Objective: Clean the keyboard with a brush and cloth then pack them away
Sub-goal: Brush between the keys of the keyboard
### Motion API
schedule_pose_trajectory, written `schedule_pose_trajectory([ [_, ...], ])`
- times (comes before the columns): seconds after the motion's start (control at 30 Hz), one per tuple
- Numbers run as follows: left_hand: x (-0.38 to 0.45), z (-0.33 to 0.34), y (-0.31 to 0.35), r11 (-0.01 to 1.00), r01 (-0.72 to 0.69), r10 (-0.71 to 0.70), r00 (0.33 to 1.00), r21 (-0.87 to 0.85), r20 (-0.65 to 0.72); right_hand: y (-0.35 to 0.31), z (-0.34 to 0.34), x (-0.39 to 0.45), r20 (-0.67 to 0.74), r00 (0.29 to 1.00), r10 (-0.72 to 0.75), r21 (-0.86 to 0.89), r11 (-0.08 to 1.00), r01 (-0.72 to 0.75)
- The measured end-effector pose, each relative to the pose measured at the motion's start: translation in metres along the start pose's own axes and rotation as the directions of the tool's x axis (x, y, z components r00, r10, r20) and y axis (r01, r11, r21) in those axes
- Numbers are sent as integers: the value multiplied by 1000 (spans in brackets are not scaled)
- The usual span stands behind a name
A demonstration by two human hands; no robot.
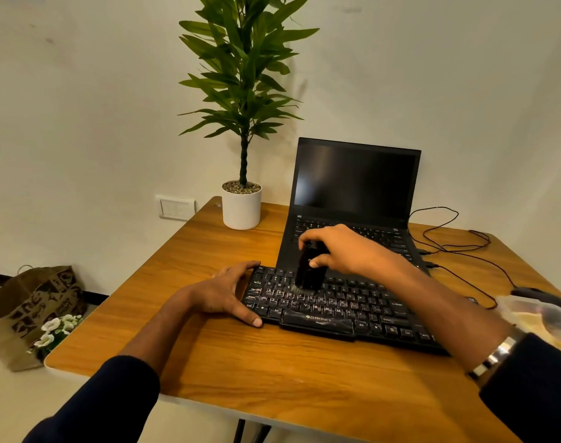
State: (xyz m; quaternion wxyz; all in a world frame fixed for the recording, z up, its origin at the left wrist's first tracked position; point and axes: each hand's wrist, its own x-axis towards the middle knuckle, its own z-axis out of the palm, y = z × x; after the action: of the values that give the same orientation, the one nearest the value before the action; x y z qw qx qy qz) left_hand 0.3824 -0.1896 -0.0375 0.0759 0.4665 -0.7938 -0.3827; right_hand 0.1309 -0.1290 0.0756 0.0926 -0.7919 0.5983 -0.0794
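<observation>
A black keyboard point(336, 310) lies on the wooden table point(272, 372) in front of me, its keys dusty. My right hand point(340, 251) grips a black brush point(308, 271) upright, its pale bristles touching the keys in the upper left part of the keyboard. My left hand point(224, 292) rests at the keyboard's left end, fingers along its far corner and thumb against its near edge. No cloth is plainly visible.
An open black laptop point(352, 193) stands just behind the keyboard. A potted plant point(241, 206) sits at the table's back left. Black cables point(464, 247) trail on the right, near a blurry clear container point(541, 318). A paper bag point(33, 311) is on the floor at left.
</observation>
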Motion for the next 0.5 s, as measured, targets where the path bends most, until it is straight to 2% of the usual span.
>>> schedule_pose_trajectory([
  [0.23,2,2,-3,1000,-3,3,1000,-11,2,27,-29,-21,99,992,80,-228,972,-56],
  [0.4,2,2,-3,1000,-3,3,1000,0,0,11,-20,-11,-16,1000,-27,-69,997,26],
  [0.5,2,1,-2,1000,-7,7,1000,4,4,9,-7,-11,-32,998,-57,-1,998,57],
])
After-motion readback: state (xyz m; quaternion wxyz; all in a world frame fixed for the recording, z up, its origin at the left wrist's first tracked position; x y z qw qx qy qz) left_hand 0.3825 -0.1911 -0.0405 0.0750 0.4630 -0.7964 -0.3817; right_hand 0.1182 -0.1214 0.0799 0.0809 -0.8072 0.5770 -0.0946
